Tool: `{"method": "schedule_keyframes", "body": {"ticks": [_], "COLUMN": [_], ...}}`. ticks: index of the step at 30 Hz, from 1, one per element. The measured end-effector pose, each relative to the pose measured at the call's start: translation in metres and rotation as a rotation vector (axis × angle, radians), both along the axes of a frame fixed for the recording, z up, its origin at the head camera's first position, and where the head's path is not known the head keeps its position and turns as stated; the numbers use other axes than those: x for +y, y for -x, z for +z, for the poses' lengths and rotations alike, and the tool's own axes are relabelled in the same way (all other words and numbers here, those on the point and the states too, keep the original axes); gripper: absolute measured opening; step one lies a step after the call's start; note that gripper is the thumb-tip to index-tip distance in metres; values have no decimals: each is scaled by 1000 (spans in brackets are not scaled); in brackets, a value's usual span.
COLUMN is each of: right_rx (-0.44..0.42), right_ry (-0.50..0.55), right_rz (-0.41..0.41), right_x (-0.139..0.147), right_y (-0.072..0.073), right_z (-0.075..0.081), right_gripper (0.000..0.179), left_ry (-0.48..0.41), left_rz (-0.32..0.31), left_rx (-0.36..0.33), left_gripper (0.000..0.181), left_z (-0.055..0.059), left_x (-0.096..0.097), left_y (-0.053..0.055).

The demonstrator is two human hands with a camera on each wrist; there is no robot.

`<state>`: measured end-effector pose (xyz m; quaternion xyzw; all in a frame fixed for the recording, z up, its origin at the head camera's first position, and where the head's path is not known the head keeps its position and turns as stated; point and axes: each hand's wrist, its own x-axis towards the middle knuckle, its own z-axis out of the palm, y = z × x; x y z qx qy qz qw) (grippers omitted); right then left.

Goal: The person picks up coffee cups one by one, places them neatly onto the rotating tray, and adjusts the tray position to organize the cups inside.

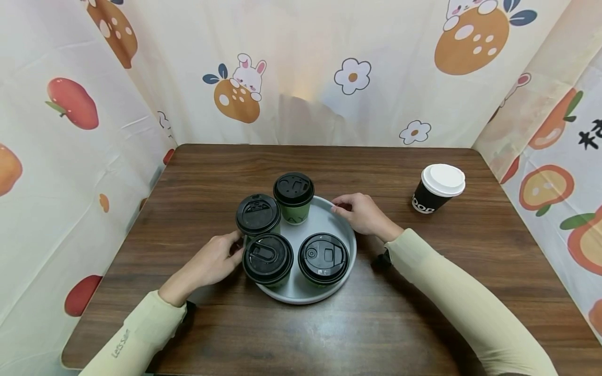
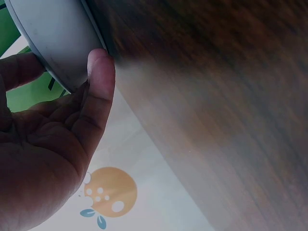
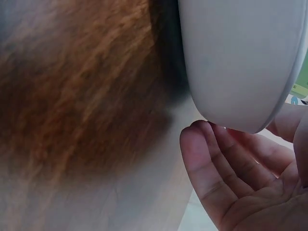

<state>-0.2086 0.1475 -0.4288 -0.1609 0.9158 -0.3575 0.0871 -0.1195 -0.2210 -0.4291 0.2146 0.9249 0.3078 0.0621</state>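
Observation:
A round grey tray [image 1: 329, 214] carries several green paper cups with black lids. One cup [image 1: 293, 189] stands at the back, another [image 1: 257, 214] at the left, a third [image 1: 268, 259] at the front left and the last [image 1: 323, 259] at the front right. My left hand [image 1: 213, 261] holds the tray's left edge; in the left wrist view its fingers meet the outer wall of the tray [image 2: 57, 38], thumb at the rim. From the upper right, my right hand [image 1: 364, 214] grips the opposite edge. The right wrist view shows fingertips [image 3: 195, 144] against the tray's underside.
A black paper cup with a white lid [image 1: 437, 188] stands apart at the right rear of the brown wooden table [image 1: 211, 162]. Patterned cloth [image 1: 301, 52] hangs behind the table and along both sides.

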Motion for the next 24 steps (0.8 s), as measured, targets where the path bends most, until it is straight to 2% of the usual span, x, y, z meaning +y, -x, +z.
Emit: {"method": "schedule_keyframes", "body": {"ticks": [24], "right_rx": [-30], "right_ry": [-10], "right_rz": [1], "right_x": [-1], "right_y": [1], "right_z": [0], "right_gripper": [26], "left_ry": [0], "left_rz": [7], "left_rx": [-5], "left_gripper": [7], "left_z": [0], "left_x": [0], "left_y": [1]}}
